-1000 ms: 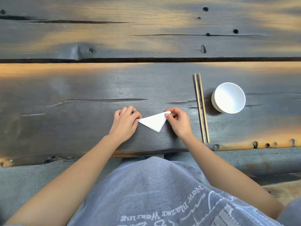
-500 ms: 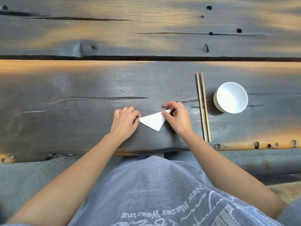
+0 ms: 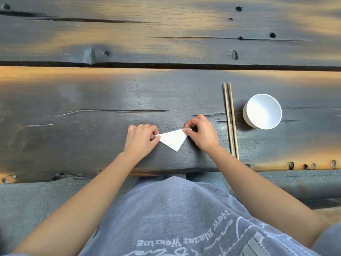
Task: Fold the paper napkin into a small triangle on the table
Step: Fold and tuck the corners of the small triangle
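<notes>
A white paper napkin (image 3: 173,139) lies on the dark wooden table (image 3: 92,100) near its front edge, folded into a small triangle with one point toward me. My left hand (image 3: 141,138) pinches the triangle's left corner between thumb and fingers. My right hand (image 3: 201,133) pinches the right corner the same way. Both corners are partly hidden under my fingertips.
Two wooden chopsticks (image 3: 230,120) lie side by side just right of my right hand, running front to back. A white empty bowl (image 3: 263,111) stands right of them. A dark gap (image 3: 166,65) between planks crosses the table farther back.
The hands and napkin have hardly moved. My right thumb and fingers have shifted slightly on the right corner of the triangle.
</notes>
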